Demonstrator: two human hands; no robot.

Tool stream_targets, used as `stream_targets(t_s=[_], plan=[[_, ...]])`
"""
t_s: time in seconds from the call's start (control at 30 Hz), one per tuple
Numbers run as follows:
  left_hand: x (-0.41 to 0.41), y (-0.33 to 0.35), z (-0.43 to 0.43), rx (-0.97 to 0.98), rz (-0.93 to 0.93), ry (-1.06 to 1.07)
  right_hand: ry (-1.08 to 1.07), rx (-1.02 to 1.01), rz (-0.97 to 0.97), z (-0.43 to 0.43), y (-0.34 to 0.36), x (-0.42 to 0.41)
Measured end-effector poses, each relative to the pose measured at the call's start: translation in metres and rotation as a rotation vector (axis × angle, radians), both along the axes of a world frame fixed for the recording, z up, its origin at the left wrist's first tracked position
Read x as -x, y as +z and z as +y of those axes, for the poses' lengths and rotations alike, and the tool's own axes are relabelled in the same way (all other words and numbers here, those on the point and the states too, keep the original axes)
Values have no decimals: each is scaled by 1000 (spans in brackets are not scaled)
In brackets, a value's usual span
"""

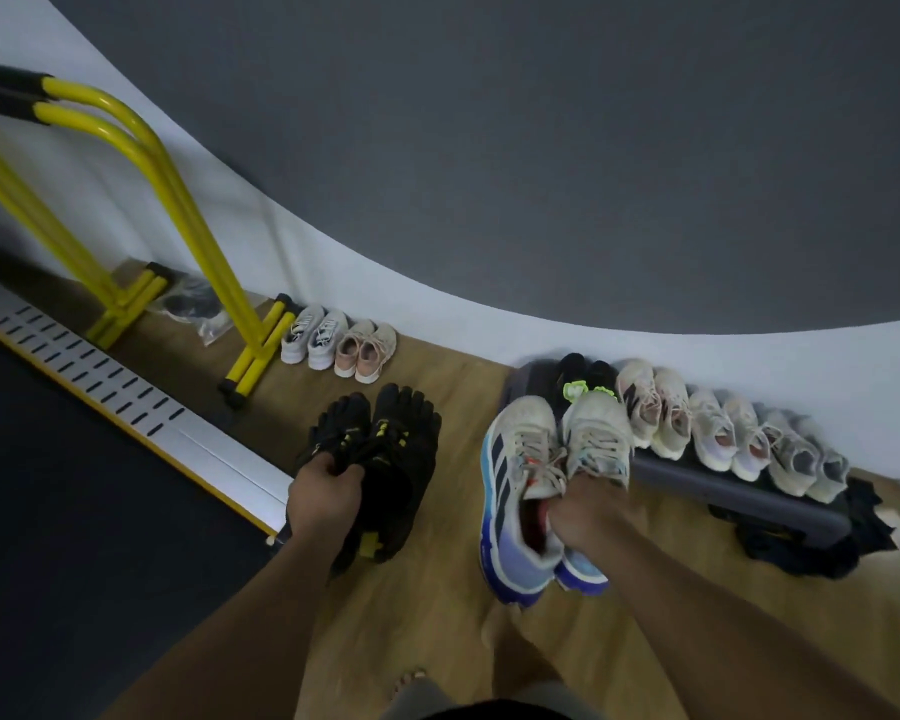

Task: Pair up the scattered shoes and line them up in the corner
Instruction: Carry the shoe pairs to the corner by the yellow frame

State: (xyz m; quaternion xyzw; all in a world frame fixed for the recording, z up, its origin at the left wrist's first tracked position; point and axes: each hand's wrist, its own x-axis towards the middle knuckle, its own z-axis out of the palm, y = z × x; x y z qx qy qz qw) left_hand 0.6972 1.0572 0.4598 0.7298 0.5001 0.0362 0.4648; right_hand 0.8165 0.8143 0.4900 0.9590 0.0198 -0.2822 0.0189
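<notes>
Two black shoes (pixel 401 423) held left, two sneakers (pixel 515 449) right

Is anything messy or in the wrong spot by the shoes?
Yes. A dark cloth lies crumpled on the floor at the right end of the step, beside the neat row of shoes. Also, a plastic bag with something dark inside sits loose behind the yellow bars.

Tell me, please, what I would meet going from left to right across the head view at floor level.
Yellow frame, bagged dark shoes, white pair, pink pair, black toe shoes gripped by the left hand, white-and-blue trainers gripped by the right hand, row of pale pairs on the dark step.
</notes>
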Motion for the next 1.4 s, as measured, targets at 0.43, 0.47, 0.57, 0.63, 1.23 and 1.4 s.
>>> stream_targets(t_s=[0.43, 0.47, 0.57, 0.63, 1.23, 1.4], plan=[[-186, -4, 56, -154, 40, -28, 121, -135, -70, 79, -16, -185], [-199, -4, 60, -164, 47, -34, 127, -137, -72, 84, -16, -197], [-231, -4, 74, -138, 54, -41, 107, -120, -26, 101, -19, -228], [-251, -8, 88, -128, 70, -54, 92, -108, -16, 114, -22, -247], [-350, -84, 214, 49, 188, -295, -235, -132, 193, 224, -116, -323], [-344, -157, 223, 98, 322, -209, -285, -133, 298, 246, -200, -317]])
